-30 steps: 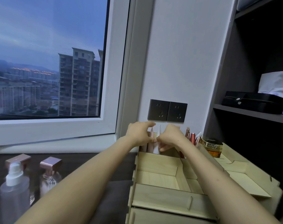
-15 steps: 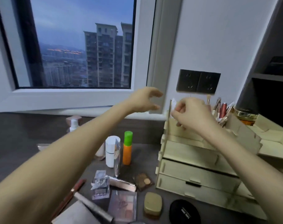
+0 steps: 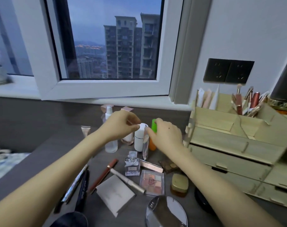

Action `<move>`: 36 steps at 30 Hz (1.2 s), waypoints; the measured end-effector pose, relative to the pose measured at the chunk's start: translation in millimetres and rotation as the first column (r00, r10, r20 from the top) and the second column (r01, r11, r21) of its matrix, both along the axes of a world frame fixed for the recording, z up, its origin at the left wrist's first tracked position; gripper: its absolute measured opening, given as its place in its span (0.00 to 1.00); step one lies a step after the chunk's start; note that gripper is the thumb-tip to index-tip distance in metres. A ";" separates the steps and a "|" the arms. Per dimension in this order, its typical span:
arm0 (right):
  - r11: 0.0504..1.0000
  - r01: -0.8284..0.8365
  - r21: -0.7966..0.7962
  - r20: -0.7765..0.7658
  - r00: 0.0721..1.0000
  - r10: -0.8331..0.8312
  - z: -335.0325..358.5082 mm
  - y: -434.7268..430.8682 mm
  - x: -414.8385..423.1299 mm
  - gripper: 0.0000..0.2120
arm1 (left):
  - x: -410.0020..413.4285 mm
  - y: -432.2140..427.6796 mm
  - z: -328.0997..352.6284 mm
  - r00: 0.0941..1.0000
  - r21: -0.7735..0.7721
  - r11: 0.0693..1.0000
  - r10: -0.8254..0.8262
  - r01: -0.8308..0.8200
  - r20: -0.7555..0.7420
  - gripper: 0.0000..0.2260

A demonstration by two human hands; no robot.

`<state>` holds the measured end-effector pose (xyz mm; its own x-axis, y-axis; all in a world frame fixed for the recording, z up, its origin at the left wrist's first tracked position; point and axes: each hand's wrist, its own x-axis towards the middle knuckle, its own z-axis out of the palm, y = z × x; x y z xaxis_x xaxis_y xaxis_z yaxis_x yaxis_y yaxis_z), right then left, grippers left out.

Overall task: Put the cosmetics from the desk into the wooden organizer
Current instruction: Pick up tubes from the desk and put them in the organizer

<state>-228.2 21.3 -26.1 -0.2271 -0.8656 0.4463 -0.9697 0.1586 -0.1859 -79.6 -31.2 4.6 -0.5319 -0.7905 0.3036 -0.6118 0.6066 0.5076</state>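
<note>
The white bottle stands on the desk left of the wooden organizer, left hand half-curled at its cap, right hand loosely curled at its side, grip unclear; best taken low and upright, minding the clear tube alongside.

This is a room in a high-rise home, set up as a dressing corner. Beyond the left hand and right hand, a white-framed window looks out on tower blocks under a dusk sky, with city lights far below. Both hands hang over a dark desk. Just below them lie a perfume bottle and a palette, with a round mirror nearer the person. Right of the right hand stands a wooden organizer holding brushes, under wall sockets.
</note>
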 end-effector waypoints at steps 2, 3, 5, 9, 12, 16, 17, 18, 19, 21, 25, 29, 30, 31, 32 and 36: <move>0.999 0.009 0.040 0.087 0.996 -0.012 -5.9 -13.9 0.4 0.17 | 3.5 5.0 -4.9 1.000 -0.001 1.000 0.003 -0.003 0.010 0.09; 1.000 0.019 0.024 0.109 0.994 -0.021 -9.0 -19.5 0.1 0.16 | 3.6 7.0 -7.9 1.000 -0.008 1.000 -0.002 0.002 0.022 0.08; 1.000 -0.004 -0.013 0.161 0.987 0.006 -13.5 -25.1 -0.5 0.14 | 1.7 11.6 -13.0 0.998 -0.022 0.999 -0.023 0.024 0.054 0.08; 0.998 -0.012 -0.054 0.246 0.969 0.025 -6.7 -17.7 -7.0 0.13 | -5.3 15.8 -13.2 0.998 -0.025 0.998 -0.050 0.051 0.045 0.08; 0.986 -0.003 -0.166 0.230 0.972 0.042 16.1 3.6 -16.7 0.13 | -13.0 12.9 -10.2 0.998 -0.031 0.998 -0.057 0.056 -0.018 0.07; 0.921 -0.004 -0.389 0.254 0.961 0.111 63.8 40.7 -36.0 0.13 | -43.1 18.0 2.6 0.967 -0.064 0.991 -0.127 0.115 -0.222 0.12; 0.904 0.017 -0.427 0.264 0.958 0.107 76.9 48.9 -43.9 0.12 | -54.5 21.2 8.2 0.948 -0.062 0.987 -0.160 0.148 -0.276 0.12; 0.882 0.042 -0.469 0.258 0.962 0.091 90.2 56.4 -54.0 0.12 | -67.3 24.4 14.6 0.924 -0.058 0.979 -0.203 0.194 -0.325 0.12; 0.855 0.072 -0.513 0.243 0.968 0.064 103.0 62.5 -66.3 0.12 | -80.7 27.5 20.9 0.899 -0.055 0.967 -0.252 0.250 -0.358 0.12; 0.803 0.150 -0.577 0.222 0.975 -0.022 126.4 72.2 -96.0 0.12 | -107.6 33.2 32.2 0.869 -0.060 0.940 -0.334 0.336 -0.364 0.12; 0.762 0.288 -0.580 0.188 0.958 -0.218 148.9 70.3 -151.5 0.14 | -154.0 31.4 42.7 0.898 -0.086 0.943 -0.334 0.323 -0.288 0.14; 0.795 0.336 -0.506 0.129 0.940 -0.315 143.8 43.5 -178.2 0.14 | -186.4 16.6 39.6 0.942 -0.112 0.958 -0.282 0.264 -0.184 0.16; 0.802 0.349 -0.485 0.128 0.935 -0.330 142.0 34.8 -183.3 0.15 | -192.7 12.5 37.6 0.947 -0.120 0.960 -0.272 0.254 -0.169 0.16; 0.808 0.362 -0.465 0.128 0.931 -0.343 140.5 26.1 -188.1 0.16 | -198.4 8.9 35.4 0.951 -0.120 0.962 -0.263 0.246 -0.160 0.16; 0.814 0.373 -0.444 0.126 0.926 -0.356 138.7 17.3 -192.7 0.17 | -203.4 5.4 32.8 0.954 -0.114 0.964 -0.256 0.240 -0.154 0.16; 0.846 0.422 -0.325 0.125 0.906 -0.404 129.1 -12.5 -204.1 0.17 | -214.4 -6.0 24.3 0.953 -0.101 0.966 -0.251 0.236 -0.168 0.16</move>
<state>-432.3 8.8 103.0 -0.5597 -0.4855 0.6716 -0.8166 0.4614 -0.3469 -294.0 -37.2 28.9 -0.6368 -0.6135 0.4670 -0.3448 0.7684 0.5392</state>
